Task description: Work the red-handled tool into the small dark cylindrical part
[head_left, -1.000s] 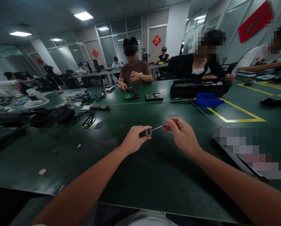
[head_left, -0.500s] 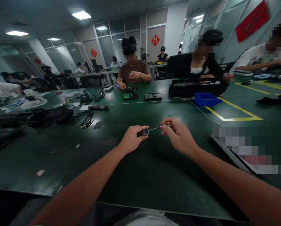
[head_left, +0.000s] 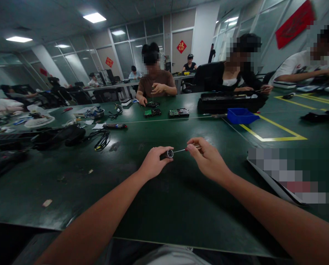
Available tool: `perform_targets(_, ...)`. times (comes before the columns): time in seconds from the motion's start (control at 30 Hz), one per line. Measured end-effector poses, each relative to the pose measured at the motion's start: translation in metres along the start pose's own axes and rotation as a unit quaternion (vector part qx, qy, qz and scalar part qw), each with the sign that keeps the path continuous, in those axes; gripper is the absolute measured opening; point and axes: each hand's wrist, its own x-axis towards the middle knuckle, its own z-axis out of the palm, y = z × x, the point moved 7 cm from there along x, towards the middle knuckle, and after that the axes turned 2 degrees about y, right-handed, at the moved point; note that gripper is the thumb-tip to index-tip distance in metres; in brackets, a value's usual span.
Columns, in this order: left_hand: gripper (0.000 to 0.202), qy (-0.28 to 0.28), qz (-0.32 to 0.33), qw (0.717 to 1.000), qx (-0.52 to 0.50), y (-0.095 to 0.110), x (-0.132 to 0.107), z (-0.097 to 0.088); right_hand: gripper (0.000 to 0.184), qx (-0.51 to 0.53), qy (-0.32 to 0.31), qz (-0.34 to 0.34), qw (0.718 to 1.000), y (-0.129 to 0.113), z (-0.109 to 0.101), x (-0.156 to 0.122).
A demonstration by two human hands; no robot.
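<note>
My left hand is closed around a short dark cylinder, whose round end with a light rim faces me. Its kind is not clear. Between the thumb and fingers of my right hand is a screwdriver, with a clear handle, a red collar and a thin metal shaft. The shaft points left and reaches the rim of the cylinder; whether the tip is inside cannot be made out. Both hands are above the green table.
A blue bin stands ahead right, beside a long black case. Circuit-board devices lie ahead, near a co-worker's hands. Coiled cables and a dark pen-like tool are left; a blurred-out sheet is right.
The fingers of my right hand have shifted slightly around the screwdriver handle, covering more of it. My left hand and the cylinder stay nearly in place.
</note>
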Motion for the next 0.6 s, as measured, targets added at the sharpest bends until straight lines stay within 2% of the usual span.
perform_targets(0.13, 0.039, -0.006, 0.002, 1.0, 0.007, 0.0, 0.0, 0.002, 0.028, 0.007, 0.013, 0.018, 1.0, 0.005, 0.0, 0.0)
perform_targets(0.27, 0.04, 0.002, 0.001, 1.0, 0.015, 0.0, 0.0, 0.0, 0.027, 0.129, 0.053, 0.062, 0.988, 0.017, 0.0, 0.002)
perform_targets(0.37, 0.04, 0.026, 0.031, 0.999, 0.027, 0.004, 0.002, -0.006, 0.028, 0.272, 0.059, 0.118, 0.953, 0.031, 0.004, 0.007)
perform_targets(0.43, 0.039, 0.041, 0.054, 0.997, 0.046, 0.006, 0.004, -0.01, 0.028, 0.346, 0.032, 0.17, 0.922, 0.043, 0.01, 0.011)
perform_targets(0.5, 0.039, 0.047, 0.053, 0.995, 0.063, 0.003, 0.006, -0.013, 0.03, 0.35, 0.05, 0.192, 0.916, 0.052, 0.009, 0.013)
perform_targets(0.6, 0.04, 0.034, 0.031, 0.996, 0.071, -0.003, 0.007, -0.011, 0.031, 0.31, 0.086, 0.163, 0.933, 0.057, 0.004, 0.015)
